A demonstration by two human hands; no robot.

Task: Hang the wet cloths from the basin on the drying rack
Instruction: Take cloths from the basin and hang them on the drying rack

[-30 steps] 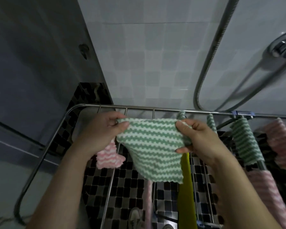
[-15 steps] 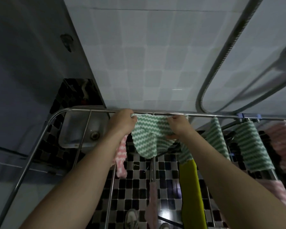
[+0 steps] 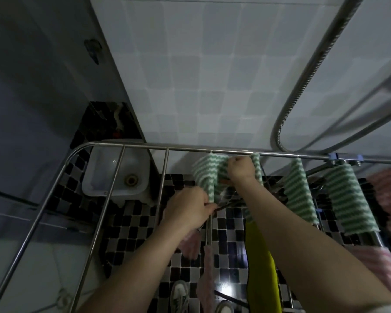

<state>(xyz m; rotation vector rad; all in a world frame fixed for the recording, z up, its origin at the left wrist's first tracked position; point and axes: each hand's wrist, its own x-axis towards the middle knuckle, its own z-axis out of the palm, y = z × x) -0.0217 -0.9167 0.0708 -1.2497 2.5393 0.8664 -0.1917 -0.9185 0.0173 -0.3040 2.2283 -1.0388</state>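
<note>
Drying rack (image 3: 122,143), steel tube; every place below is read from its far rail. Hung stock, rightward along that rail: two green striped cloths (image 3: 346,199), then a pink cloth (image 3: 389,188) cut by the frame edge; a yellow cloth (image 3: 260,267) hangs nearer the person. Green zigzag cloth (image 3: 204,175): a second ago stretched flat between both hands short of the rail, now draped over a rod just under it, so this piece is all but hung. Right hand (image 3: 241,169): fingers curled in a fist on the cloth's top fold at the rail. Left hand (image 3: 187,211): dropped back from the rail, fingers curled; a pink striped cloth (image 3: 190,245) trails from its grip, likely next to hang. Blur hides whether its fingertips also pinch the green hem. Task's basin: not surely made out; a white sink (image 3: 113,175) sits below the rail's left end.
</note>
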